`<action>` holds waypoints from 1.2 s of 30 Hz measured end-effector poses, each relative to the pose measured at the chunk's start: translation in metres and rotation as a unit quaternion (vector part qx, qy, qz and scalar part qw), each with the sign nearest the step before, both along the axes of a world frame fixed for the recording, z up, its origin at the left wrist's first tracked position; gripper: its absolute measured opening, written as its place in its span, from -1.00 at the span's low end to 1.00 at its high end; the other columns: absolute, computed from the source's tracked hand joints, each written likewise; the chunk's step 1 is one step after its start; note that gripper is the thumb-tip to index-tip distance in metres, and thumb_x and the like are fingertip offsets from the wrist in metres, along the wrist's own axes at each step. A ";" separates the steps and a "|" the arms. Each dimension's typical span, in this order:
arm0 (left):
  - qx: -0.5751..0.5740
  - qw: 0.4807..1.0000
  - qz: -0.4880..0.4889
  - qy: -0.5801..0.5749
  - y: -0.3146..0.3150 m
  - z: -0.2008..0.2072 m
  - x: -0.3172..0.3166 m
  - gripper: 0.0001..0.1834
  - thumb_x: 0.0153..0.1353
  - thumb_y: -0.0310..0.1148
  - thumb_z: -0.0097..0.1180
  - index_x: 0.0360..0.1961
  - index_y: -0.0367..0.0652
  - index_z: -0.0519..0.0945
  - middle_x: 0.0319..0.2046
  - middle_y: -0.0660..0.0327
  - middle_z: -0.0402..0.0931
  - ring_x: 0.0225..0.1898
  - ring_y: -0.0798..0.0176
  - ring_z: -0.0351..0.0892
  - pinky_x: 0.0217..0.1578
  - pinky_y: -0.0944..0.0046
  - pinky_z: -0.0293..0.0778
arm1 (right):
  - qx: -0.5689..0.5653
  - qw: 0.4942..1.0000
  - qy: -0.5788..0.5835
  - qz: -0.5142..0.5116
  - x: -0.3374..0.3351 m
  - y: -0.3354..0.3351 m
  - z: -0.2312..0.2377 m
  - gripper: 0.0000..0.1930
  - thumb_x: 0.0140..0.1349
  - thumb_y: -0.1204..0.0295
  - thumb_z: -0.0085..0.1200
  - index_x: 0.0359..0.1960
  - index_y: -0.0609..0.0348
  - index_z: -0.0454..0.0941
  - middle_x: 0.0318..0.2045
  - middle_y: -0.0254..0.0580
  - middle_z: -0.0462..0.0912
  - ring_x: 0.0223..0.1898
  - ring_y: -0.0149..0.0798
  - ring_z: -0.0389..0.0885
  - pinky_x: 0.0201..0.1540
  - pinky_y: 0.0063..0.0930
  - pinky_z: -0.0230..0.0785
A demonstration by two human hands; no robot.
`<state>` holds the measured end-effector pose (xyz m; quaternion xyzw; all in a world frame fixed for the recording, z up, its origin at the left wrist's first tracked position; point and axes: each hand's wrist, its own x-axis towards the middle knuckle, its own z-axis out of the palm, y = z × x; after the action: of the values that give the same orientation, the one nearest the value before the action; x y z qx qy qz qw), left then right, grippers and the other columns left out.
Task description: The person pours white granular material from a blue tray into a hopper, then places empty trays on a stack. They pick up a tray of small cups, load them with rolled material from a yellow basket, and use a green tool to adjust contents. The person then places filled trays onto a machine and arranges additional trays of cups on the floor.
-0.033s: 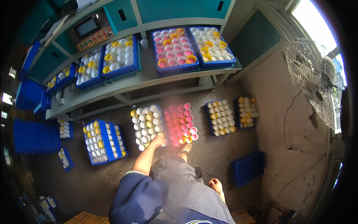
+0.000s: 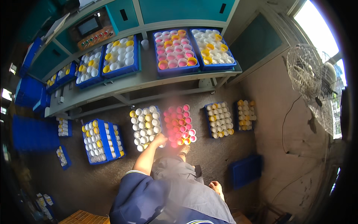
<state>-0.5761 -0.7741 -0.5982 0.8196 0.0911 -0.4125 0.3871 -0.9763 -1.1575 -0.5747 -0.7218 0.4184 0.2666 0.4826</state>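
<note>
My left hand (image 2: 160,139) reaches down over the near right corner of a floor tray of white and yellow cups (image 2: 143,127). Its fingers look drawn together, and anything between them is hidden. Just below it shows the rim of a white cup (image 2: 161,145). Right beside that tray stands a group of cups with pink contents (image 2: 181,125), partly washed out by a pink glare. My right hand (image 2: 215,186) hangs low by my right side, fingers loosely bent and apart, holding nothing visible.
Blue crates of cups stand on a long grey bench (image 2: 149,80) ahead. On the floor are a stacked crate (image 2: 112,149) left, two cup trays (image 2: 219,119) right, and a blue crate (image 2: 246,171) near the wall. A caged fan (image 2: 309,78) stands at right.
My left hand has shifted slightly downward at the tray's corner, uncovering more of the cups there. The view has moved a little; the right hand stays low.
</note>
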 end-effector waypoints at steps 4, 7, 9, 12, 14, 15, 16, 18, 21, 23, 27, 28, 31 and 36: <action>-0.188 0.969 0.146 0.063 -0.068 -0.004 0.070 -0.49 0.26 -0.09 0.19 0.12 -0.19 0.49 -0.03 0.10 0.57 -0.05 0.13 0.59 -0.13 0.07 0.54 | -0.074 0.989 0.122 0.045 -0.012 -0.097 -0.030 -0.59 0.22 0.20 0.22 -0.04 0.29 0.60 -0.08 0.01 0.69 0.00 -0.12 0.65 0.05 -0.30 0.47; -0.346 0.879 0.323 0.055 -0.105 0.013 0.138 -0.42 0.25 -0.12 0.24 0.20 -0.20 0.43 0.07 0.06 0.52 0.04 0.06 0.54 -0.06 0.05 0.53 | -0.068 0.984 0.157 0.045 0.015 -0.158 -0.054 -0.59 0.24 0.17 0.20 -0.04 0.26 0.62 -0.09 -0.02 0.70 -0.02 -0.13 0.65 0.04 -0.29 0.47; -0.384 0.820 0.423 0.038 -0.131 0.025 0.193 -0.23 0.23 -0.24 0.27 0.38 -0.17 0.18 0.24 -0.01 0.36 0.18 0.01 0.43 0.07 -0.02 0.47 | -0.061 0.984 0.156 0.059 0.045 -0.193 -0.061 -0.59 0.25 0.15 0.19 -0.04 0.24 0.62 -0.10 -0.03 0.70 -0.03 -0.14 0.65 0.04 -0.29 0.47; -0.441 0.724 0.530 0.021 -0.157 0.036 0.279 -0.05 0.17 -0.23 0.30 0.44 -0.22 0.00 0.44 -0.08 -0.05 0.43 -0.10 -0.01 0.31 -0.17 0.15 | -0.028 0.988 0.109 0.109 0.123 -0.240 -0.061 -0.59 0.26 0.12 0.17 -0.05 0.22 0.63 -0.11 -0.05 0.70 -0.05 -0.16 0.65 0.04 -0.29 0.47; -0.456 0.668 0.588 0.004 -0.172 0.040 0.329 0.04 0.11 -0.20 0.33 0.45 -0.28 -0.06 0.47 -0.10 -0.18 0.49 -0.14 -0.20 0.41 -0.21 -0.10 | 0.007 0.988 0.054 0.143 0.194 -0.265 -0.045 -0.58 0.27 0.10 0.15 -0.05 0.20 0.64 -0.12 -0.06 0.71 -0.06 -0.17 0.65 0.03 -0.29 0.47; -0.433 0.638 0.636 0.013 -0.178 0.042 0.355 -0.06 0.11 -0.23 0.32 0.41 -0.26 0.06 0.45 -0.06 -0.08 0.48 -0.10 -0.13 0.41 -0.22 -0.14 | -0.145 0.925 0.098 0.337 0.240 -0.279 -0.031 -0.63 0.28 0.13 0.15 -0.15 0.21 0.66 -0.20 -0.04 0.72 -0.12 -0.13 0.66 -0.04 -0.28 0.48; -0.456 0.603 0.654 -0.014 -0.183 0.044 0.375 -0.15 0.11 -0.23 0.30 0.36 -0.24 0.16 0.42 -0.03 0.01 0.45 -0.07 -0.04 0.41 -0.21 -0.11 | -0.145 0.929 0.014 0.339 0.280 -0.284 -0.016 -0.65 0.28 0.14 0.17 -0.26 0.23 0.63 -0.30 -0.08 0.71 -0.26 -0.14 0.67 -0.19 -0.28 0.49; -0.441 0.518 0.734 0.004 -0.186 0.048 0.399 -0.39 0.14 -0.22 0.24 0.20 -0.15 0.39 0.27 0.05 0.26 0.31 0.01 0.24 0.36 -0.19 0.04 | -0.110 0.949 0.047 0.292 0.374 -0.285 0.005 -0.57 0.27 0.12 0.15 -0.01 0.21 0.56 -0.14 0.15 0.68 -0.02 0.12 0.64 0.02 -0.12 0.49; -0.429 0.511 0.745 -0.008 -0.187 0.059 0.397 -0.43 0.15 -0.16 0.25 0.15 -0.12 0.43 0.14 0.08 0.38 0.22 0.07 0.35 0.28 -0.04 0.25 | -0.169 0.896 -0.075 0.404 0.496 -0.284 0.044 -0.74 0.25 0.25 0.21 -0.23 0.19 0.59 -0.41 -0.16 0.70 -0.36 -0.29 0.67 -0.27 -0.38 0.50; -0.483 0.490 0.725 -0.035 -0.186 0.071 0.378 -0.40 0.11 -0.07 0.35 0.07 -0.15 0.44 0.04 0.12 0.41 0.13 0.12 0.41 0.23 0.05 0.32 | -0.168 0.891 -0.095 0.410 0.569 -0.272 0.065 -0.76 0.21 0.27 0.21 -0.24 0.18 0.60 -0.40 -0.07 0.70 -0.34 -0.13 0.69 -0.20 -0.30 0.52; -0.458 0.536 0.709 -0.025 -0.192 0.103 0.324 -0.37 0.06 0.09 0.37 -0.04 -0.16 0.48 -0.17 0.18 0.51 -0.08 0.17 0.52 0.14 0.07 0.42 | -0.126 0.830 -0.235 0.490 0.692 -0.211 0.091 -0.75 0.27 0.30 0.11 -0.20 0.25 0.60 -0.26 0.07 0.68 -0.18 0.14 0.66 -0.09 -0.14 0.49; -0.414 0.544 0.730 0.013 -0.195 0.111 0.304 -0.38 0.07 0.08 0.36 -0.05 -0.16 0.48 -0.19 0.17 0.53 -0.12 0.17 0.54 0.11 0.07 0.44 | -0.112 0.832 -0.262 0.476 0.716 -0.187 0.091 -0.73 0.29 0.28 0.11 -0.18 0.26 0.60 -0.27 0.07 0.68 -0.19 0.13 0.66 -0.10 -0.16 0.49; -0.332 0.556 0.760 0.059 -0.211 0.126 0.233 -0.51 0.12 -0.01 0.28 -0.11 -0.15 0.50 -0.25 0.14 0.56 -0.20 0.16 0.55 -0.01 0.09 0.51 | -0.070 0.820 -0.347 0.450 0.770 -0.110 0.080 -0.63 0.38 0.17 0.03 -0.05 0.27 0.53 -0.29 0.10 0.64 -0.22 0.00 0.66 -0.16 -0.24 0.47; -0.267 0.546 0.792 0.063 -0.234 0.101 0.116 -0.55 0.05 -0.16 0.23 -0.07 -0.17 0.50 -0.41 0.15 0.38 -0.55 0.17 0.46 -0.48 0.13 0.53 | 0.021 0.897 -0.202 0.393 0.798 -0.025 0.063 -0.36 0.26 -0.07 0.14 -0.02 0.39 0.47 -0.28 -0.24 0.54 -0.27 -0.41 0.48 -0.30 -0.43 0.39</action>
<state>-0.4598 -1.0077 -0.4970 0.2456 0.6130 0.0050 0.7509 -0.1779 -1.1823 -0.5119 -0.8556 -0.0115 0.2920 0.4273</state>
